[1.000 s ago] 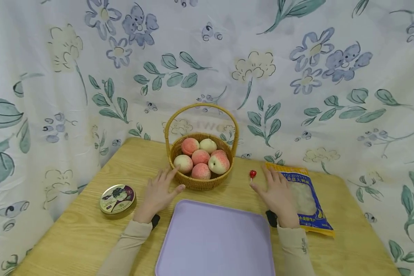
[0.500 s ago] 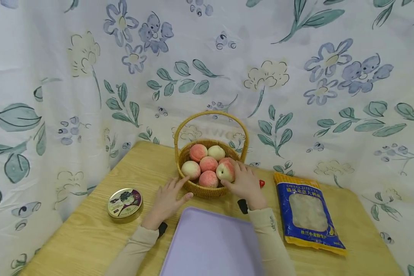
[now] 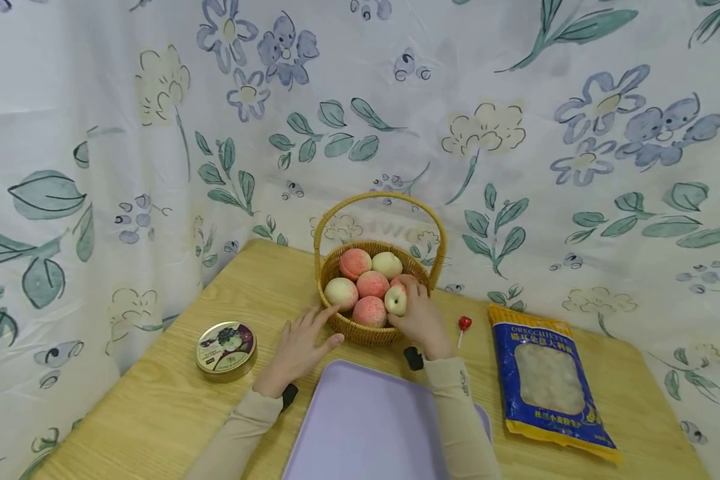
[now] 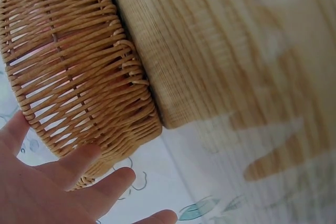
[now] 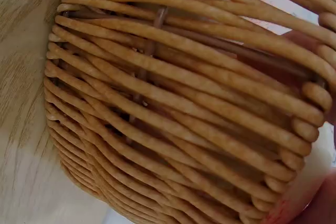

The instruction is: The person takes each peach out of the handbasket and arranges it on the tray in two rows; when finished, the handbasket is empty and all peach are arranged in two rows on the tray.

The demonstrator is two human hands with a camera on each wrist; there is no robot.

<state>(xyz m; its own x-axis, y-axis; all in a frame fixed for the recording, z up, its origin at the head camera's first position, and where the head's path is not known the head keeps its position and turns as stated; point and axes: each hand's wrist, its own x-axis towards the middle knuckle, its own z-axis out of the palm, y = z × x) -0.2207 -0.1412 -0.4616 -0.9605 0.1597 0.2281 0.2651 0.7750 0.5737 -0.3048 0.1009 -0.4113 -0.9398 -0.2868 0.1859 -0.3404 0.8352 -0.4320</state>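
A round wicker basket (image 3: 360,331) with a tall arched handle holds several pink-and-cream peaches (image 3: 372,284). My right hand (image 3: 423,323) reaches over the basket's right front rim. Its fingers and thumb curl round a pale peach (image 3: 395,301) at that side and hide part of it. In the right wrist view the weave (image 5: 178,98) fills most of the picture, with fingers partly seen at the right edge. My left hand (image 3: 297,353) is spread at the basket's left front, holding nothing. One fingertip reaches the rim in the head view; whether it touches is unclear.
A lilac tray (image 3: 366,427) lies in front of the basket, under my right forearm. To the left stands a round tin (image 3: 225,351). On the right are a red lollipop (image 3: 465,323) and a blue-and-yellow orecchiette bag (image 3: 553,380). A floral curtain (image 3: 504,87) hangs behind the table.
My right hand has moved left from beside the pasta bag to the basket, and its fingers have closed round a peach. The left hand stays beside the basket. The head view has shifted slightly.
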